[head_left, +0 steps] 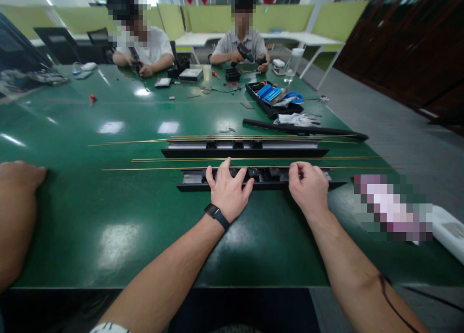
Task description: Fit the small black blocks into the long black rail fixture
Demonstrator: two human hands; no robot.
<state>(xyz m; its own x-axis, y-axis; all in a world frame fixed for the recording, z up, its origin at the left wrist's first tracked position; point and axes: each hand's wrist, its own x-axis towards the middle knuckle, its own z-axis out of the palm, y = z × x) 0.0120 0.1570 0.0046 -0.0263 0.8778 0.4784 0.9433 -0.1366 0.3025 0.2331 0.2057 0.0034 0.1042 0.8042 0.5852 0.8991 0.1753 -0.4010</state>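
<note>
Stretching left to right lies the nearer black rail [268, 186].

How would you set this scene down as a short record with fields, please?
Left hand: spread open over the near rail
Right hand: pinched closed by a thin rod, hold on it unclear
Far rail: black-edged, beyond the near rail
Table: green, glossy
Tray: black, farther back, right of centre
Opposite: two people, one holding a drill

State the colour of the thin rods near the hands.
The thin rods are golden, seen best in the head view.
</note>
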